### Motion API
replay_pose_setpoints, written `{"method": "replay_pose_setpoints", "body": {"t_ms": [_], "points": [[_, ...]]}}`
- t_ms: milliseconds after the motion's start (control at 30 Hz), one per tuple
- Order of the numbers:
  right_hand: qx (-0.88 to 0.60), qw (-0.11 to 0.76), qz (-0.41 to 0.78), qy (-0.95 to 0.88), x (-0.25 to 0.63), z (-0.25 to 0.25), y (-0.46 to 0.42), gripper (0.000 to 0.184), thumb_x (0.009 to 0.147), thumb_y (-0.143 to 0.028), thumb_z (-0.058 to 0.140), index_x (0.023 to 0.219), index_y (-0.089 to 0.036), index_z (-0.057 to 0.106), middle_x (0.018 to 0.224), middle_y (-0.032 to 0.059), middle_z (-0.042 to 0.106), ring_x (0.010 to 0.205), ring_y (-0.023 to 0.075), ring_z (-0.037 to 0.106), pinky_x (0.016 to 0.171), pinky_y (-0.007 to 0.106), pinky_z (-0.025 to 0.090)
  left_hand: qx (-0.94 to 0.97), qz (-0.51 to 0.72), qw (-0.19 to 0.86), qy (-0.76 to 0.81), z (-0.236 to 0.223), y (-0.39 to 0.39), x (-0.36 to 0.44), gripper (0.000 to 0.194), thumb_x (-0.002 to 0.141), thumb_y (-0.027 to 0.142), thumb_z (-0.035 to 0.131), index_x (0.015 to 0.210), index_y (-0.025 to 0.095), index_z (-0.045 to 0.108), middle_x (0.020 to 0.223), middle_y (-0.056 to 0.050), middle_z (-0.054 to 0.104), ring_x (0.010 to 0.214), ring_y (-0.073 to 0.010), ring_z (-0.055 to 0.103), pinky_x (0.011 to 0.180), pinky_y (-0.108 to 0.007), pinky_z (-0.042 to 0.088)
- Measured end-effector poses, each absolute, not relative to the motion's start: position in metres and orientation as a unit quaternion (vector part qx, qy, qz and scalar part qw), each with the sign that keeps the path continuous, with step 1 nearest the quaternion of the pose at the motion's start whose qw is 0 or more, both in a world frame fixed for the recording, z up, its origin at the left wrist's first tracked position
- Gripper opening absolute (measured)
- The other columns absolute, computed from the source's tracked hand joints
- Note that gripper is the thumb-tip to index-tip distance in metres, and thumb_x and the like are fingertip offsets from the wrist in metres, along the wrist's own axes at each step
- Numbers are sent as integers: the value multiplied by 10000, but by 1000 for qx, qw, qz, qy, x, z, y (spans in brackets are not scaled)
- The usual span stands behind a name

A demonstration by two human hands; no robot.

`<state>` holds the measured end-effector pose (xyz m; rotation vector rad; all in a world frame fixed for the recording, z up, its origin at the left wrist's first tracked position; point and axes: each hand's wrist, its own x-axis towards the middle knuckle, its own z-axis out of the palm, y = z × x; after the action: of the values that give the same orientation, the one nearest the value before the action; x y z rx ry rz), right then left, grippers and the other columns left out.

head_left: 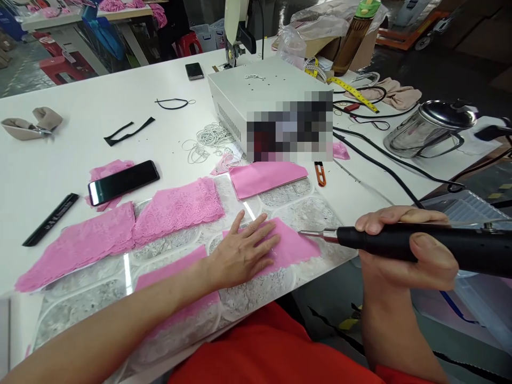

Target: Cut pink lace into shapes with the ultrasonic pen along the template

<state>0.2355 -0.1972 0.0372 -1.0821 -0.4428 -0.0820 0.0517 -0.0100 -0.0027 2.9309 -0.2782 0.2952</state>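
My left hand (244, 248) lies flat with fingers spread on a pink fabric piece (294, 242), pressing it to the stone-patterned mat (320, 213). My right hand (412, 245) is wrapped round a thick black pen-like tool (376, 240) with a narrow metal tip. That tip is at the right part of the pink piece; whether it touches the fabric I cannot tell. Under my left forearm lies another pink piece (172, 269), partly hidden. Two stacks of pink lace pieces, a left stack (88, 240) and a right stack (180, 210), rest farther back. A folded pink stack (268, 176) lies beyond my fingers.
A grey metal box (272, 77), its front blurred out, stands behind the mat. Black cables (384, 165) run along the right, near a glass pot (428, 130). A phone (124, 183), an orange cutter (320, 174) and elastic cords (216, 134) lie around.
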Motion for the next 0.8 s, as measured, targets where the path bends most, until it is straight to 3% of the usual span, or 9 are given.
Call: {"method": "replay_pose_setpoints", "body": {"t_ms": [467, 800], "points": [[-491, 835, -34, -246, 236, 37, -193, 96, 570, -259, 594, 654, -228, 630, 579, -29, 574, 402, 134, 512, 379, 305, 445, 987, 97, 79, -99, -1, -9, 52, 443, 1074, 417, 414, 1406, 169, 570, 1504, -121, 533, 1472, -328, 401, 1251, -639, 131], [-512, 838, -66, -175, 241, 45, -220, 133, 456, -261, 508, 553, -222, 590, 538, -18, 524, 378, 135, 455, 328, 312, 375, 986, 104, 79, -100, -4, -9, 52, 421, 1065, 402, 440, 1384, 168, 585, 1486, -138, 548, 1461, -323, 420, 1254, -631, 97]]}}
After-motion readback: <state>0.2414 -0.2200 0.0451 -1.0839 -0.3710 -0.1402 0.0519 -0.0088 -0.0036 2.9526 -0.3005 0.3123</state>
